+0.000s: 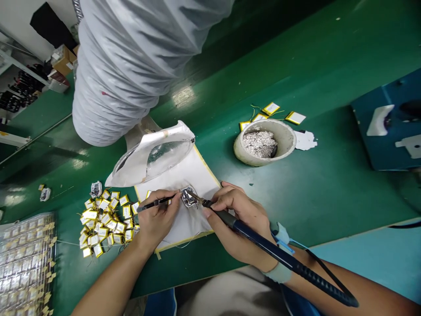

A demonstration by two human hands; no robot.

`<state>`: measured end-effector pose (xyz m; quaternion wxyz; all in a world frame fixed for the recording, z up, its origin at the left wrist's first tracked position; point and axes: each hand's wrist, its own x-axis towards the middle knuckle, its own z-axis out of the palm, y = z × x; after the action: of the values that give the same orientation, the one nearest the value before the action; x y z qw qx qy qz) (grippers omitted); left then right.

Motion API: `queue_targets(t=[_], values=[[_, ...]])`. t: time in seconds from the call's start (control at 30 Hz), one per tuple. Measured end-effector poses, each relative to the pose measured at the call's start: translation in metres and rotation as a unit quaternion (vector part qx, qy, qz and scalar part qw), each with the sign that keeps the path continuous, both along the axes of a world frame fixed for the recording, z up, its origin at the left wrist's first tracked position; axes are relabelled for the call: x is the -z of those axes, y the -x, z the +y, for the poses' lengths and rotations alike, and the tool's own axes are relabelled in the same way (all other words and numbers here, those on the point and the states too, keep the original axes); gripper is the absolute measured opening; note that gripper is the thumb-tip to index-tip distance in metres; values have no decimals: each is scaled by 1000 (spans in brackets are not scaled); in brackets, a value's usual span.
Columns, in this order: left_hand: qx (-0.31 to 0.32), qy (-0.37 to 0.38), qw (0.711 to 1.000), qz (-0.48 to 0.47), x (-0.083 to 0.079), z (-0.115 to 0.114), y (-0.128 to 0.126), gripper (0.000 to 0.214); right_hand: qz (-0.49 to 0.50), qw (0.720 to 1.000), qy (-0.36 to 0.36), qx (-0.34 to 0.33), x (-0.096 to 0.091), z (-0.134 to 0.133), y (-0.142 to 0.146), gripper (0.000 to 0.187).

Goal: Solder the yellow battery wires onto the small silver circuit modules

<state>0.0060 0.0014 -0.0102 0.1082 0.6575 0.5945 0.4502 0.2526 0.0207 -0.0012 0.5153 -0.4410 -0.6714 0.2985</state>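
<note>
My left hand [157,219] is closed on dark tweezers [154,203], their tips reaching a small silver battery cell [188,197] that lies on a white work mat [194,175]. In my right hand [235,219], also closed, is a soldering iron [263,245] with a dark blue handle; its tip touches the same cell from the right. A blue wrist strap [279,235] circles my right wrist, and the iron's black cord trails off to the lower right.
A pile of several small yellow-edged cells [105,219] lies left of the mat. A tray of cells [24,263] is at far left. A white bowl of silver scraps [265,142] stands at the back right, a grey flexible duct [131,57] hangs above, and a blue device [391,123] is at right.
</note>
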Motion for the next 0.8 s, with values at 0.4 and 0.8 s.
queue_targets(t=[0.4,0.8], values=[[-7,-23,999,-39,5,0,-1,20,7,1000,-2,-6,1,0,1,22],[-1,-12,999,-36,8,0,-2,21,-1,1000,11,4,2,-1,1,22]])
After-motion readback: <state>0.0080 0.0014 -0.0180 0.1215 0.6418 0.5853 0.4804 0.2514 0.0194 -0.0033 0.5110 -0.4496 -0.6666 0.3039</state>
